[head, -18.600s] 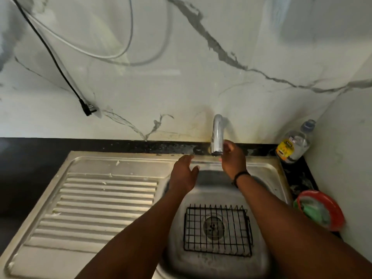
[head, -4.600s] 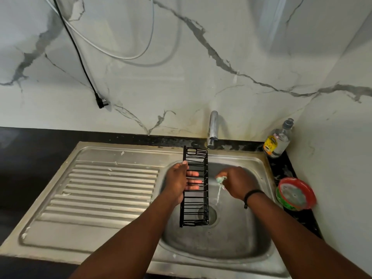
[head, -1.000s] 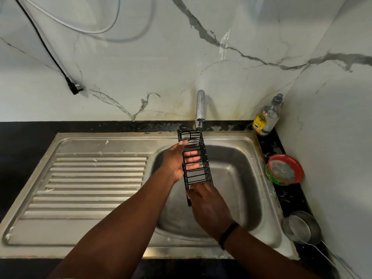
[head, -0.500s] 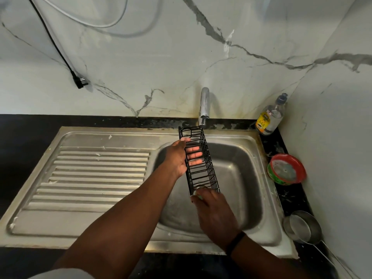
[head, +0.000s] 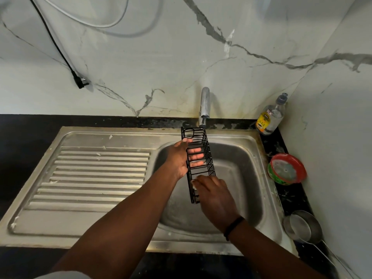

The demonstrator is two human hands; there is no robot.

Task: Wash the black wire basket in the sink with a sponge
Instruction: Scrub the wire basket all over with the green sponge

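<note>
A: Where is the black wire basket?

B: Held up on edge above the basin of the steel sink, its long side running from just under the tap down towards the person. It does not rest on the sink floor.

A: Which hand carries it?

B: The left hand. The thumb hooks over the upper left rim and the fingers wrap round behind, so that three of them show through the wires. The grasp is closed on the basket.

A: And the right hand?

B: The right hand lies against the basket's lower end, knuckles up, fingers curled in narrow. A small pale bit, likely the sponge, peeks out at the fingertips and touches the wires. Most of it is hidden under the hand, so I cannot tell its shape. A dark band circles that wrist.

A: Is water running?

B: I cannot tell; no stream is plain to see under the tap.

A: What else is around?

B: A ribbed draining board lies left of the basin. On the black counter to the right stands a clear soap bottle with a yellow label in the corner, then a red-rimmed round tub, then a small steel saucepan nearest the person. A black plug hangs on its cord against the marble wall.
</note>
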